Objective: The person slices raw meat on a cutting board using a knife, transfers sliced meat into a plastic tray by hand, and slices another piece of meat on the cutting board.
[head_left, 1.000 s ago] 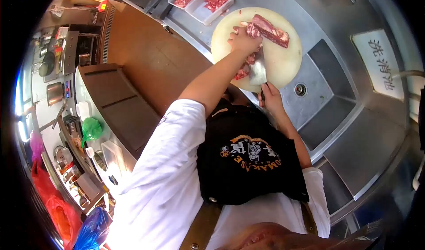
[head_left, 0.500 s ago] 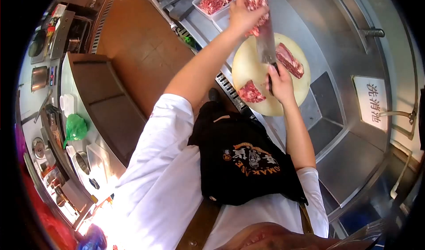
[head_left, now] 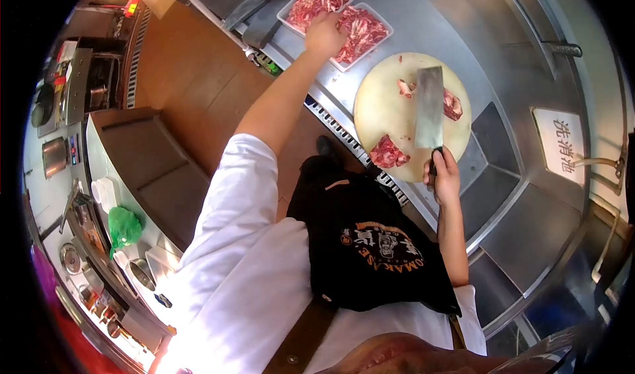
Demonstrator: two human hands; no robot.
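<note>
My right hand [head_left: 444, 174] is wrapped round the black handle of a cleaver [head_left: 430, 106], whose broad blade lies flat over a round cutting board [head_left: 380, 102]. Under or beside the blade sits a block of red meat [head_left: 452, 104], partly covered by it. Another chunk of meat [head_left: 389, 152] lies at the board's near left edge, and a small scrap of meat [head_left: 405, 88] is left of the blade. My left hand [head_left: 325, 36] reaches over two plastic tubs of sliced meat, fingers spread down onto the slices where the far tub [head_left: 286, 11] and the nearer tub [head_left: 390, 31] meet.
The board and tubs stand on a steel counter [head_left: 430, 16]. Sunken steel basins [head_left: 493, 188] are to the right, below a wall sign [head_left: 559, 142] and pipes. A tiled floor [head_left: 192, 69] and another worktop with a green plastic bag [head_left: 124, 227] lie to the left.
My left hand has moved left from above the board to the tubs, and the meat it held has left it. The cleaver has come down and nearer. The second tub now shows full of slices.
</note>
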